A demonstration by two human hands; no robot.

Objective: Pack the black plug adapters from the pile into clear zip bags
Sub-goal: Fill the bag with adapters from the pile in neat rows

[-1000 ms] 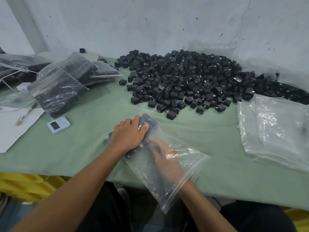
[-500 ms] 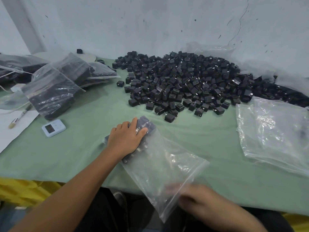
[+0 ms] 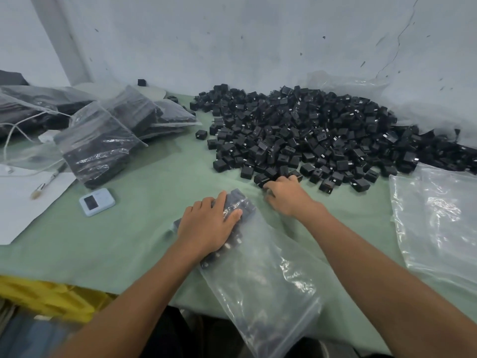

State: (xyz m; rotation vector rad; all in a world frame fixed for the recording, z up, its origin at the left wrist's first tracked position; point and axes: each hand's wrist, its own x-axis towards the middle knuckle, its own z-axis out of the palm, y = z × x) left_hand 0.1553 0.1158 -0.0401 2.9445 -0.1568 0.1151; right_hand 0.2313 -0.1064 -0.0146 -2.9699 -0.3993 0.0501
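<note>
- At the back of the green bench [image 3: 144,236], the pile of black plug adapters [image 3: 296,135] sprawls wide: small glossy cubes, with strays along its near edge.
- The clear zip bag [image 3: 263,275] lies up front with a few adapters in its far end, and its near end hangs past the bench edge.
- The left hand [image 3: 206,226] presses flat on those, fingers straight.
- The right hand [image 3: 286,195] is at the pile's near edge with its fingers curled over adapters; can't tell if it's gripping any.
- There's bare green between the filled bags [image 3: 100,140] on the left and the empty bags [image 3: 433,223] on the right.
</note>
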